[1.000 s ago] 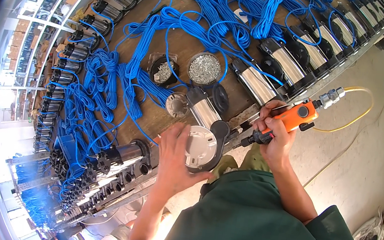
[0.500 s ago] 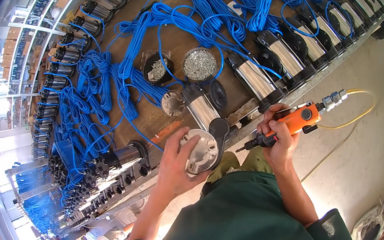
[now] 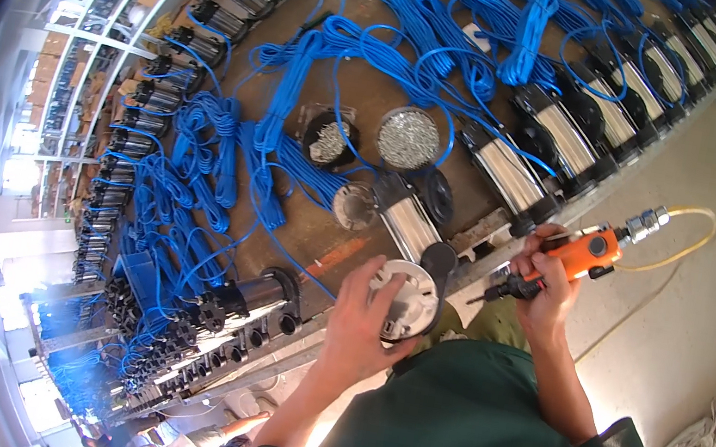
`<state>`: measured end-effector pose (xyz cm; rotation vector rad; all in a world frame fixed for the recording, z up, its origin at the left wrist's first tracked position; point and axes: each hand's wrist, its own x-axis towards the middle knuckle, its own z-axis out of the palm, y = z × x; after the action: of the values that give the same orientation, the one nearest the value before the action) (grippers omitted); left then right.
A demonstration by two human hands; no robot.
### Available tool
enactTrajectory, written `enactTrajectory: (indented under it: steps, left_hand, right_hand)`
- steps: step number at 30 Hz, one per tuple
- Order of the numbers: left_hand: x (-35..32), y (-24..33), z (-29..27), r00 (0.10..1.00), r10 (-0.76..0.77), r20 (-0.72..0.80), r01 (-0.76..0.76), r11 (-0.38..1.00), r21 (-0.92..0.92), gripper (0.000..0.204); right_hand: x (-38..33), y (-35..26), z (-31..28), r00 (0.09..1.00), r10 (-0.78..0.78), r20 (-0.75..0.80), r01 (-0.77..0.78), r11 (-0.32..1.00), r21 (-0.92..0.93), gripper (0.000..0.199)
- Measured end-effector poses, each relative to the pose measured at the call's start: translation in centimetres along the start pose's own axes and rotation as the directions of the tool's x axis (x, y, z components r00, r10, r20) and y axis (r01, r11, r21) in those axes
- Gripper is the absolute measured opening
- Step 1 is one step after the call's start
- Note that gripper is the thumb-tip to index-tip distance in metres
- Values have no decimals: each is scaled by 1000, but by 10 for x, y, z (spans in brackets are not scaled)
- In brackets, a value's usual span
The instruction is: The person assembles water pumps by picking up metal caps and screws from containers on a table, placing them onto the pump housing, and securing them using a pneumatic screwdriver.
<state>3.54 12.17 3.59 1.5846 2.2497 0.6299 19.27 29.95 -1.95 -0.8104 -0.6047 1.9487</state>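
Observation:
My left hand (image 3: 353, 328) grips the rim of a round pale metal end plate (image 3: 416, 304), its fingers curled over the upper face and thumb below. The plate sits at the near end of a pump with a steel cylinder (image 3: 410, 224), lying on the bench's edge beside a black round outlet (image 3: 440, 260). My right hand (image 3: 551, 296) is closed around an orange air screwdriver (image 3: 585, 258). The screwdriver's dark bit points left toward the plate, apart from it. A yellow air hose (image 3: 710, 233) runs from its back end.
A bowl of screws (image 3: 409, 138) and a black bowl of small metal parts (image 3: 330, 141) stand beyond the pump. Near them lies another round metal plate (image 3: 354, 205). Blue cable bundles (image 3: 290, 91) cover much of the brown bench. More steel pumps (image 3: 504, 174) line its right edge.
The whole view has shifted, so bench and hands appear farther right and lower. My left hand still holds the end plate, my right hand the screwdriver.

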Motion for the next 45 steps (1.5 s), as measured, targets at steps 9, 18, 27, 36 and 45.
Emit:
enactTrajectory:
  steps: [9, 18, 27, 36, 45]
  left_hand:
    - [120, -173, -14, 885, -279, -374, 204, 952, -228, 16]
    - [239, -327, 54, 938, -338, -80, 348, 916, 202, 33]
    - [222, -354, 30, 618, -697, 364, 341, -180, -923, 23]
    - [204, -346, 24, 615, -736, 283, 362, -55, -930, 20]
    - [191, -332, 20, 694, -705, 142, 302, 105, -948, 20]
  right_hand:
    - [5, -15, -15, 993, -56, -101, 47, 995, -89, 32]
    - [-4, -21, -50, 973, -146, -181, 111, 976, -186, 30]
    - [7, -30, -39, 967, -157, -201, 132, 983, -131, 31]
    - [6, -27, -22, 978, -142, -154, 122, 984, -128, 31]
    - [-8, -29, -25, 986, -102, -132, 83, 986, -145, 32]
